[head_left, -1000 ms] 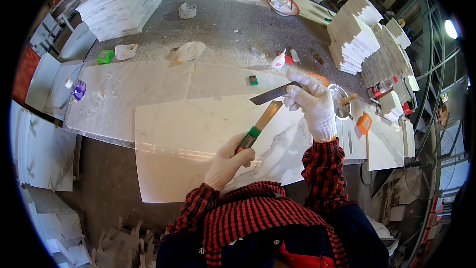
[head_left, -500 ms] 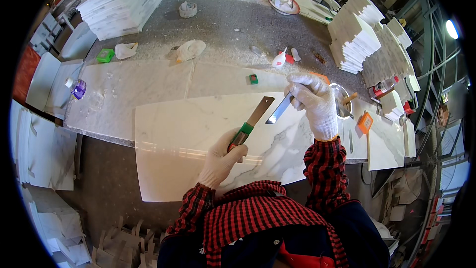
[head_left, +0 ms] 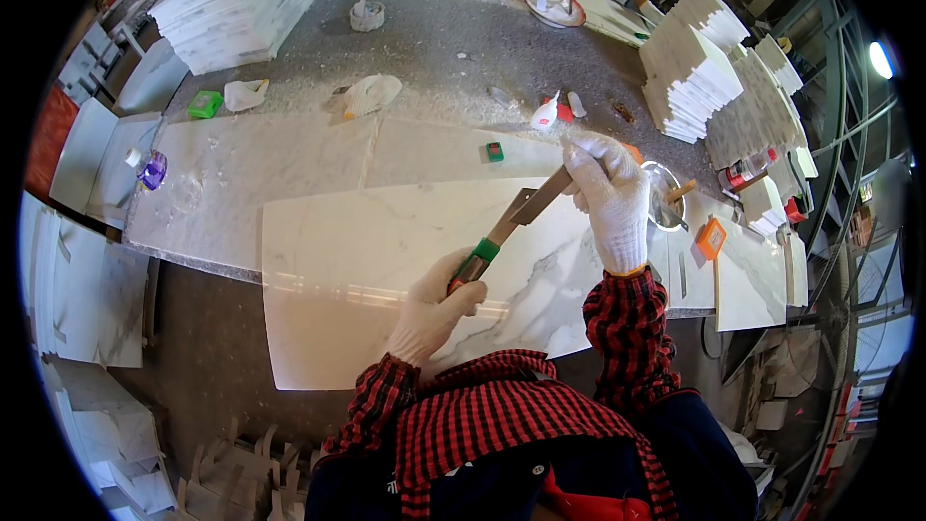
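At frame centre, our left hand [head_left: 431,309] gripped the knife [head_left: 476,264], which slanted up-right from it, our right hand [head_left: 614,195] pinched a blade [head_left: 546,194], jutting down-left.

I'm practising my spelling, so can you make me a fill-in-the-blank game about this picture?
The green-handled tool is in the ____ hand.
The other blade is in the ____ hand.
The sleeves are checked in red and ____.
The cap on the purple bottle is ____.

Missing words: left; right; black; white.
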The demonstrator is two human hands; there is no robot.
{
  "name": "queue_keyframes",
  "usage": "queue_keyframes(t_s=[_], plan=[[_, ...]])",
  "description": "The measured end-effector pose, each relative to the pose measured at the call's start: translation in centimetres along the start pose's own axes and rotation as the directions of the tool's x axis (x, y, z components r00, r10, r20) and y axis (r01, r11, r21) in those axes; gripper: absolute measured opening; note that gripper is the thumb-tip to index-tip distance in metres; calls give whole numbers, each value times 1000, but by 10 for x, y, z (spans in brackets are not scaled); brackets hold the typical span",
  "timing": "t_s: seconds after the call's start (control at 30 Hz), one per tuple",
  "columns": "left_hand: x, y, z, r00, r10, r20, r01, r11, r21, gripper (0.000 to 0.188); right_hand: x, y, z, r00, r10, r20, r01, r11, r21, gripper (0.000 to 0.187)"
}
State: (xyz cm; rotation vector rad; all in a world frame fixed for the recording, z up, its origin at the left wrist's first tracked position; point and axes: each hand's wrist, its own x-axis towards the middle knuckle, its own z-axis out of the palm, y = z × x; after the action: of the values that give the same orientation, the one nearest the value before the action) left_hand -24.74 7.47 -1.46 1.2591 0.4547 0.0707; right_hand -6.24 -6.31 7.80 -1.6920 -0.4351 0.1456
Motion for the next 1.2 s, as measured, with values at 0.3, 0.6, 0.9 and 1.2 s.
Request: queue_keyframes(t_s=[0.3, 0.6, 0.9, 1.2], plan=[[-2, 1, -1, 1000, -1, 5, 1, 1000, -18, 52, -1, 4, 1, 998, -41, 38, 41, 999, 5, 23], [0, -1, 5, 997, 35, 63, -41, 994, 105, 51, 11, 15, 4, 995, -78, 56, 45, 897, 440, 25], [6, -3, 12, 993, 84, 82, -101, 965, 240, 48, -21, 16, 35, 964, 92, 250, -186, 906, 381, 27], [7, 1, 20, 996, 85, 2, -84, 991, 106, 50, -22, 17, 24, 988, 10, 156, -76, 904, 420, 32]])
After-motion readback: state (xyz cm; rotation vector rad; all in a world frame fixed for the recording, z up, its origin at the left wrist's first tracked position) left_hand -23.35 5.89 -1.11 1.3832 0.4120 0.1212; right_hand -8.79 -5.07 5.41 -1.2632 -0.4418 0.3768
